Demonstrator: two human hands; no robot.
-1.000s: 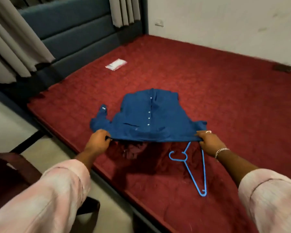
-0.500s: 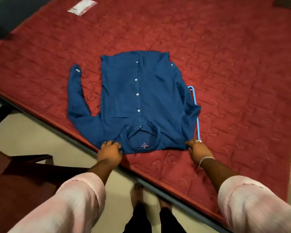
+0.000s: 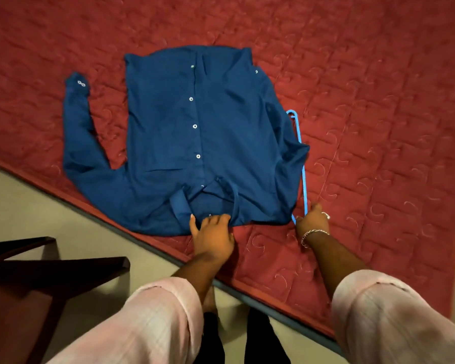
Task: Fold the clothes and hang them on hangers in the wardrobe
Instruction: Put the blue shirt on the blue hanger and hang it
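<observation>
A dark blue button shirt (image 3: 168,132) lies flat, front up, on the red quilted mattress (image 3: 378,114), collar toward me. Its left sleeve stretches away along the bed's edge. My left hand (image 3: 213,235) rests on the collar's near edge with fingers spread, holding nothing. My right hand (image 3: 311,222) is curled at the shirt's near right shoulder corner, pinching the cloth. A light blue hanger (image 3: 298,135) lies mostly under the shirt's right side; one thin arm shows and runs down to my right fingers.
The mattress edge runs diagonally from left to lower right, with beige floor (image 3: 37,206) below it. A dark wooden chair (image 3: 37,274) stands at lower left. My legs in black trousers (image 3: 263,340) stand against the bed.
The shirt, held up by its shoulders a second ago, now lies flat over the hanger. My left hand has slid right from the left shoulder to the collar. The right hand stayed put.
</observation>
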